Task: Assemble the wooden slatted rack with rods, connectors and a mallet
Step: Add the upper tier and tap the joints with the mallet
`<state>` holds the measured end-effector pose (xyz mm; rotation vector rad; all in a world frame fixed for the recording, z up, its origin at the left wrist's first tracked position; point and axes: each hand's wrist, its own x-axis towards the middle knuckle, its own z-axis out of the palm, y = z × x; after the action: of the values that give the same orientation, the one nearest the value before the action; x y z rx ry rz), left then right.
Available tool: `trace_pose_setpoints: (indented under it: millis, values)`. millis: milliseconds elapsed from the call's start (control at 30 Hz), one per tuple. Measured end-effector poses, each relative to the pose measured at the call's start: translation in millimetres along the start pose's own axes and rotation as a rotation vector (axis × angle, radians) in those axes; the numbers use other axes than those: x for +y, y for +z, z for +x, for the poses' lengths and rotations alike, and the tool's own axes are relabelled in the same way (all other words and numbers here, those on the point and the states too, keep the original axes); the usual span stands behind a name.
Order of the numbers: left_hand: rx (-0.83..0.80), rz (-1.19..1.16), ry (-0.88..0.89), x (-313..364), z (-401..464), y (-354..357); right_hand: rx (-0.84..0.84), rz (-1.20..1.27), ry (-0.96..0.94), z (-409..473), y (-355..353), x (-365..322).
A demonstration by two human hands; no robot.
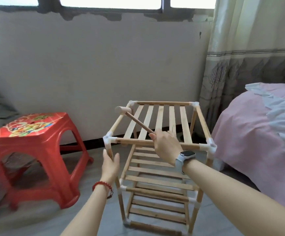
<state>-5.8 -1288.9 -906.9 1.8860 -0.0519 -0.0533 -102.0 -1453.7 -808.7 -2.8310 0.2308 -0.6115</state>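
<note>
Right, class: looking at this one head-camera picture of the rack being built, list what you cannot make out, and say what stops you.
- Left hand on the rack: only its back shows, so the grip on the front left post is hidden.
- Mallet handle end: covered by the right hand.
- Rack's feet: the nearest rail runs into the bottom edge, blurred.
- Far lower corners: hidden behind the slats.
- Red stool top pattern: too blurred to read.
</note>
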Motion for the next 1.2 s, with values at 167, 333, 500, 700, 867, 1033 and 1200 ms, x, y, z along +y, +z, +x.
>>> trace_pose_setpoints:
  millis: [167, 333, 500, 700, 867, 1033, 1200]
  values:
    - [0.014, 0.003, 0.110, -6.3, 34.6, -10.1, 0.108, 0.306, 0.095, 16.4, 13.1, 2.2]
    - [0.015, 0.066, 0.363, 48.3, 52.6, -10.2, 0.358, 0.345, 0.031, 30.8, -12.5, 24.4]
    - [0.005, 0.115, 0.663, 104.8, 43.6, 3.0, 0.503, 0.540, 0.219, 15.2, -26.4, 59.2]
    - [-0.179, 0.395, 0.941, 100.3, 14.7, 54.8, 0.334, 0.875, 0.707, -31.0, 3.3, 114.2]
    - [-0.424, 0.687, 1.048, 56.4, -26.1, 130.9, 0.276, 0.763, 0.779, -69.1, 2.7, 147.0]
    - [-0.515, 0.776, 1.045, 4.0, -60.8, 189.4, 0.147, 0.449, 0.652, -131.3, -14.7, 199.0]
    - [-0.524, 0.946, 0.741, -36.8, -96.5, 228.1, -0.072, 0.198, 0.589, -168.8, -34.4, 207.4]
